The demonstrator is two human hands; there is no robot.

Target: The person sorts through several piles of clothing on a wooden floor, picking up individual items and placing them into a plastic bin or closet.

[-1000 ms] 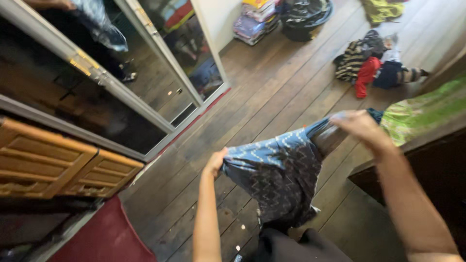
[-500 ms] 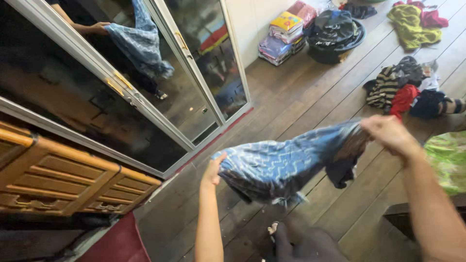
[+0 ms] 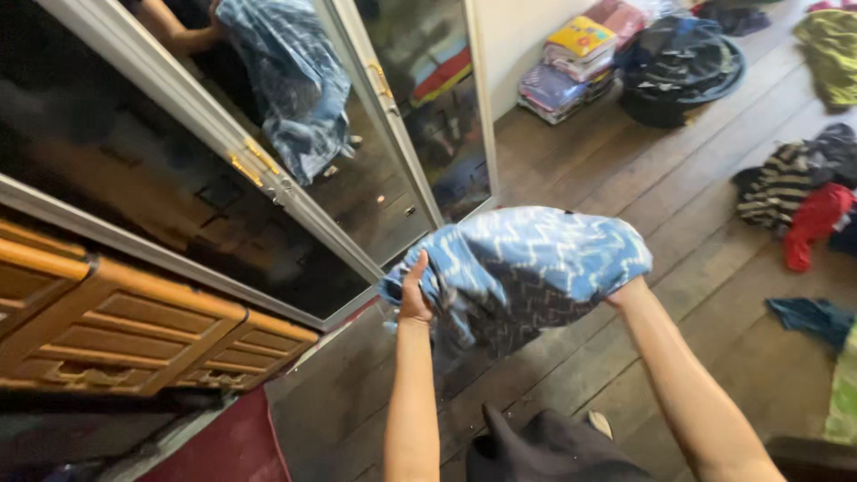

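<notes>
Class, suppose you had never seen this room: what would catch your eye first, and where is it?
First, the blue zigzag-patterned cloth held up mid-picture, gripped by the left hand at its left edge; the right hand is hidden beneath it. Next, its reflection in the mirrored sliding doors at upper left, then the scattered clothes on the wooden floor at right.

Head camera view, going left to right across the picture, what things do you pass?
Wooden louvred cabinet → mirrored sliding doors → left hand → blue zigzag cloth held in both hands → black basin → striped garment → red garment.
</notes>
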